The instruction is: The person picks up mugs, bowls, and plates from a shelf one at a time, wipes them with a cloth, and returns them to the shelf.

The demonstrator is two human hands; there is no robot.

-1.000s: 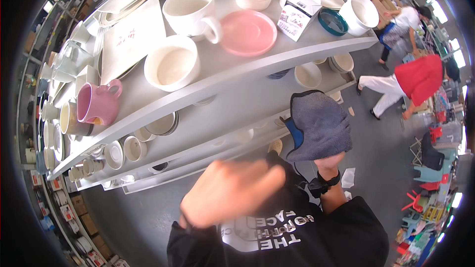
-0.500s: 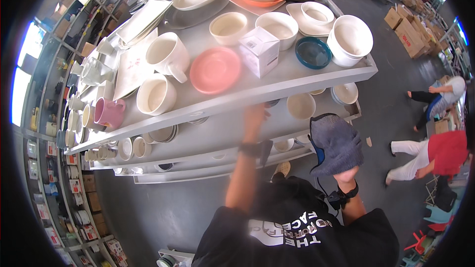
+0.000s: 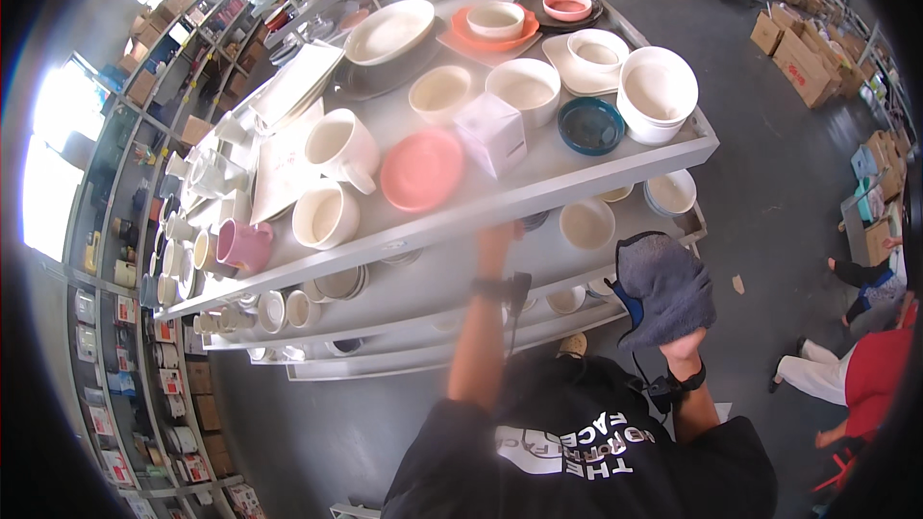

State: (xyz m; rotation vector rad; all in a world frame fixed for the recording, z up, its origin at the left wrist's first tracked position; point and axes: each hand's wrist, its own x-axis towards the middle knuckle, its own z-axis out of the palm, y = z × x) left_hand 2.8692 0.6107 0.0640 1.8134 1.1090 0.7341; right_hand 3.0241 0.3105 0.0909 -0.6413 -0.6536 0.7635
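My left hand (image 3: 495, 242) reaches in beneath the front edge of the top shelf, close to the crockery on the level below. Motion blurs it and its fingers are partly hidden, so I cannot make out anything in them. A grey cloth (image 3: 663, 284) with a black hem and blue underside covers the fingers of my right hand (image 3: 684, 344), which holds it up off the shelf's right front corner. Nearest the left hand on the top level are a pink plate (image 3: 421, 170) and a small white box (image 3: 491, 135). A white bowl (image 3: 586, 223) sits on the lower level between both hands.
The grey tiered shelf (image 3: 615, 171) carries several bowls, a large white mug (image 3: 341, 146), a purple mug (image 3: 244, 245) and a teal dish (image 3: 590, 125). Stocked racks line the left. Cardboard boxes (image 3: 803, 62) stand at far right; a person in red (image 3: 875, 375) is nearer.
The whole scene has shifted slightly in view. My left hand sits further under the shelf edge. The cloth stays on my right hand, and the people at right appear closer to the picture's rim.
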